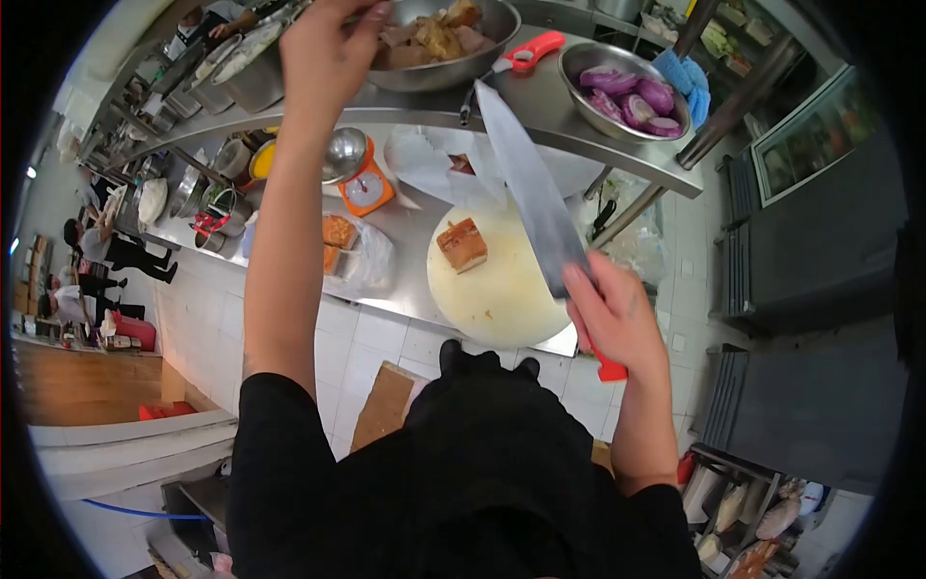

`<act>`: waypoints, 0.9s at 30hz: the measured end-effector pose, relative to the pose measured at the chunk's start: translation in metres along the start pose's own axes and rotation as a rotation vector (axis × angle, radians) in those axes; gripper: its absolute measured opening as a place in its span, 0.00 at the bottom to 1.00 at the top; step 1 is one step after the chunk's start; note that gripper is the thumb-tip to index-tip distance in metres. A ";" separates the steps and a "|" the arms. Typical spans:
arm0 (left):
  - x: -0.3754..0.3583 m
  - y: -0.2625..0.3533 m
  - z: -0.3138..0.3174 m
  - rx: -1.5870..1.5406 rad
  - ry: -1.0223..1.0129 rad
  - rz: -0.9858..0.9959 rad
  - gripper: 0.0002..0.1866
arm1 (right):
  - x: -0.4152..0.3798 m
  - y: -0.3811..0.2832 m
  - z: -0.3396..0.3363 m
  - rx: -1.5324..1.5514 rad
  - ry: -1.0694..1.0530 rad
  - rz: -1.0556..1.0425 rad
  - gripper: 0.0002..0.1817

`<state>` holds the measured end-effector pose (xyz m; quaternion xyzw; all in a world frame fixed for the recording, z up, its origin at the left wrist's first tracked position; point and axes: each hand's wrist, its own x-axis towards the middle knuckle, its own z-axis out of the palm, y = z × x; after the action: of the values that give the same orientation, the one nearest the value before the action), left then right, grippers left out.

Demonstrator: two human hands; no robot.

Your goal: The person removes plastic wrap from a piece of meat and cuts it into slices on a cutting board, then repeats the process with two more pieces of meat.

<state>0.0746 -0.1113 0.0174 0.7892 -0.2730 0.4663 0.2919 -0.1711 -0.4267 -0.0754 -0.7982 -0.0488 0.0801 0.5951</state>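
Observation:
My right hand [612, 314] is wrapped round the red handle of a large knife [535, 193], its blade pointing up and away over the right side of the round cutting board [492, 314]. A piece of browned meat [462, 245] lies on that board. My left hand [338, 34] is raised at the upper left, beside the metal bowl of meat pieces [439, 72] on the upper shelf. Its fingers are bent together near the bowl's left rim; whatever they may hold cannot be made out.
A bowl of purple onions [632, 101] and red-handled scissors [531, 53] sit on the shelf [415, 108]. Below are an orange scale [367, 188], bagged meat pieces [338, 232] and a plastic sheet [420, 159]. People [96, 236] stand at far left.

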 end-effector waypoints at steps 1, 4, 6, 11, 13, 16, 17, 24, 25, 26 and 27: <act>-0.019 0.021 -0.011 -0.105 -0.009 -0.104 0.12 | -0.014 0.031 -0.006 0.066 -0.068 0.080 0.16; -0.120 0.047 -0.014 -0.681 -0.134 -0.379 0.14 | -0.047 0.130 -0.001 0.245 -0.112 0.398 0.16; -0.179 0.051 0.015 -0.482 -0.730 -0.241 0.22 | -0.057 0.172 0.010 0.050 -0.051 0.451 0.14; -0.304 -0.002 0.094 -0.280 -1.150 -0.324 0.36 | -0.051 0.228 0.035 -0.277 0.047 0.282 0.13; -0.301 -0.006 0.104 -0.329 -1.215 -0.370 0.38 | -0.039 0.228 0.042 -0.246 0.067 0.263 0.15; -0.303 -0.001 0.115 -0.262 -1.340 -0.521 0.41 | -0.029 0.237 0.049 -0.246 0.060 0.255 0.22; -0.305 0.001 0.116 -0.145 -1.399 -0.611 0.42 | -0.028 0.238 0.051 -0.329 0.048 0.263 0.22; -0.314 0.035 0.106 -0.038 -1.193 -0.081 0.44 | -0.034 0.285 0.048 -0.281 0.057 0.226 0.21; -0.317 0.025 0.112 -0.100 -1.158 -0.161 0.42 | -0.033 0.276 0.045 -0.282 0.045 0.215 0.21; -0.318 0.012 0.116 -0.158 -1.119 -0.240 0.40 | -0.033 0.265 0.041 -0.296 0.034 0.247 0.20; -0.312 -0.001 0.111 -0.138 -1.112 -0.252 0.40 | -0.032 0.255 0.040 -0.308 0.020 0.278 0.20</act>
<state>0.0095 -0.1404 -0.3055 0.9213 -0.3191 -0.0761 0.2088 -0.2140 -0.4680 -0.3282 -0.8794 0.0558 0.1452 0.4499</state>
